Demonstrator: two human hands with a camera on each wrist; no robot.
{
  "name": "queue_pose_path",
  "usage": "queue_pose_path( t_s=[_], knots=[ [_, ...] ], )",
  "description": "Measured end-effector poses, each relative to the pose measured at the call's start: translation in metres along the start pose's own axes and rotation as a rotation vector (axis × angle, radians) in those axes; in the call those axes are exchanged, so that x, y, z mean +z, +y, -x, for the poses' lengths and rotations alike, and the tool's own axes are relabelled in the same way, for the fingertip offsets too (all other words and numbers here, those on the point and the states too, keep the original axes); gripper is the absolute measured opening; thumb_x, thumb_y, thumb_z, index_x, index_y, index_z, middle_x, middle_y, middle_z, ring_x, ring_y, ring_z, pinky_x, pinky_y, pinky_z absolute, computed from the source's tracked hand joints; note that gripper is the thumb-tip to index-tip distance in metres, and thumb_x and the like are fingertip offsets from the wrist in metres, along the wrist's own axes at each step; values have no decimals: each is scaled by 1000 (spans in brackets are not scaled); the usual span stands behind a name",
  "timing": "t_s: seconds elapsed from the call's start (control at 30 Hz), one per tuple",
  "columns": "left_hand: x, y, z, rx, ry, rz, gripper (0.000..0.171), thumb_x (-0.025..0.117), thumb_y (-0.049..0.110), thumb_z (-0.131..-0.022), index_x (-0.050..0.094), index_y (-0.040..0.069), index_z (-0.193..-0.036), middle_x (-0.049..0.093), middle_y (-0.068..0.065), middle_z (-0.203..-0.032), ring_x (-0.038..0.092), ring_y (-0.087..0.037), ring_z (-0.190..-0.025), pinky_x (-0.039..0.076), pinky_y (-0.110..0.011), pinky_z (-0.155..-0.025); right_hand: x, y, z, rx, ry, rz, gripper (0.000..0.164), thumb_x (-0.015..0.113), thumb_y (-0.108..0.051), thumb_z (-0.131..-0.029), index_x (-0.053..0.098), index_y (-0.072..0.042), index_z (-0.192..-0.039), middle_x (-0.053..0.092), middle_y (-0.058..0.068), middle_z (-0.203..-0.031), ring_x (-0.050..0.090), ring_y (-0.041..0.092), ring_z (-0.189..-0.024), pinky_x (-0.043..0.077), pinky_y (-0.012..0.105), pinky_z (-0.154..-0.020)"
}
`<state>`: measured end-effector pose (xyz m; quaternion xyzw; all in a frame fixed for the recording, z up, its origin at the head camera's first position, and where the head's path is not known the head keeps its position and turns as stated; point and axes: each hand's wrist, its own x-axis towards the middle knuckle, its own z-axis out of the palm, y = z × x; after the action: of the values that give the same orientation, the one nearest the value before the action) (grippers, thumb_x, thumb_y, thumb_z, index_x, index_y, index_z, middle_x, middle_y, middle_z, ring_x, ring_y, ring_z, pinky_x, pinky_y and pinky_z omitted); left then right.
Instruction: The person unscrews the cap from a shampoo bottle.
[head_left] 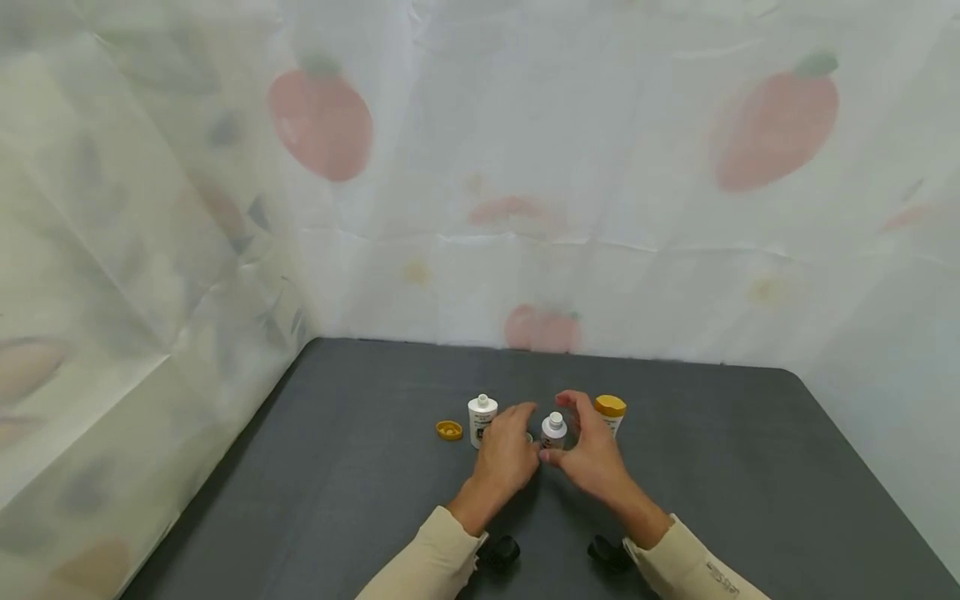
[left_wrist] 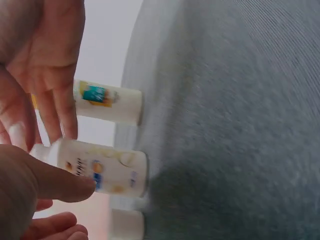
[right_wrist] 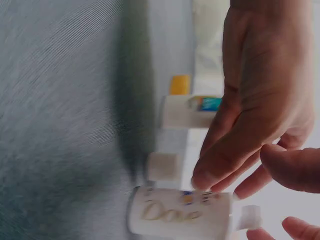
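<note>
A white Dove bottle (head_left: 553,432) stands upright between the hands, its narrow white neck (right_wrist: 250,218) uncovered. My right hand (head_left: 591,454) curves loosely around its far right side, thumb and fingers spread, with space around the neck. The left hand (head_left: 508,454) comes in from the other side. In the left wrist view, its extended left thumb (left_wrist: 62,184) overlaps the bottle's front. Seen from the right wrist, the left fingertips (right_wrist: 204,179) are right at the bottle's upper side. A small white cap (right_wrist: 164,166) stands on the table beside the Dove bottle, mostly covered by the left hand in the head view.
Left of the hands stands another uncapped white bottle (head_left: 481,415), with a yellow cap (head_left: 449,430) lying beside it. A yellow-capped white bottle (head_left: 611,410) stands behind the right hand. The dark grey table (head_left: 360,467) ends at a patterned white curtain (head_left: 450,283).
</note>
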<state>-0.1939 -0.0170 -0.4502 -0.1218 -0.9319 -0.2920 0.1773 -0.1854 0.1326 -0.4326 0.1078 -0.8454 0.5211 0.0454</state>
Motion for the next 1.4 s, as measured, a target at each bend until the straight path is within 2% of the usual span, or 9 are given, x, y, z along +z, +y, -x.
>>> queue_pose_path(
  t_s=[0.13,0.37,0.6,0.73,0.87,1.07,1.17,1.27,1.4],
  knots=[
    [-10,4,-1,15,-4,47,50,88,7,-80,70,6,-127,75,-13,-123,73,-31,-112,60,-47,-95,-10,-13,9,-56,3,-8,75,86,5,-79,48,-2,-143,54,21,-150,45,44,-149,40,59,-120],
    [-29,14,-2,48,15,100,53,87,12,-84,68,7,-133,72,-13,-130,70,-31,-120,58,-47,-100,-37,-28,26,-168,64,17,72,84,9,-80,49,-2,-142,56,20,-148,48,41,-147,41,48,-118],
    [-36,39,-11,95,-30,134,57,84,22,-90,63,10,-141,68,-10,-139,67,-28,-128,57,-45,-104,-66,-23,33,-164,125,38,69,83,6,-83,48,-2,-143,55,18,-148,48,40,-147,37,44,-118],
    [-31,51,-19,138,-18,128,54,83,23,-91,64,9,-140,68,-8,-140,67,-26,-127,58,-43,-104,-77,-7,30,-124,125,57,67,81,5,-86,46,2,-143,53,21,-148,45,43,-148,35,48,-119],
    [-23,65,-26,176,-51,117,51,79,27,-95,63,9,-141,68,-8,-140,68,-24,-127,58,-40,-103,-83,12,26,-13,80,55,67,77,0,-92,39,4,-148,47,26,-154,38,46,-152,33,56,-123],
    [-6,79,-36,153,-115,119,43,74,26,-99,66,11,-138,75,-7,-129,75,-21,-110,62,-31,-90,-76,37,14,145,-44,23,69,69,-10,-101,29,5,-155,36,31,-161,34,48,-153,34,58,-125],
    [3,82,-39,134,-117,120,39,75,25,-99,69,12,-135,77,-6,-122,76,-20,-102,62,-27,-85,-70,45,10,150,-66,13,66,67,-12,-103,30,4,-155,40,32,-158,41,48,-149,40,56,-121],
    [11,84,-39,135,-112,112,36,75,24,-98,71,12,-131,78,-5,-119,76,-19,-100,62,-25,-83,-65,50,9,141,-51,-1,61,66,-10,-103,34,4,-153,46,32,-153,48,47,-145,48,52,-115],
    [18,85,-39,155,-69,125,29,79,23,-95,75,13,-123,80,-4,-113,77,-18,-96,62,-23,-81,-60,52,9,133,-13,1,52,63,-5,-102,42,2,-149,55,31,-147,57,46,-138,58,46,-104]
  ],
)
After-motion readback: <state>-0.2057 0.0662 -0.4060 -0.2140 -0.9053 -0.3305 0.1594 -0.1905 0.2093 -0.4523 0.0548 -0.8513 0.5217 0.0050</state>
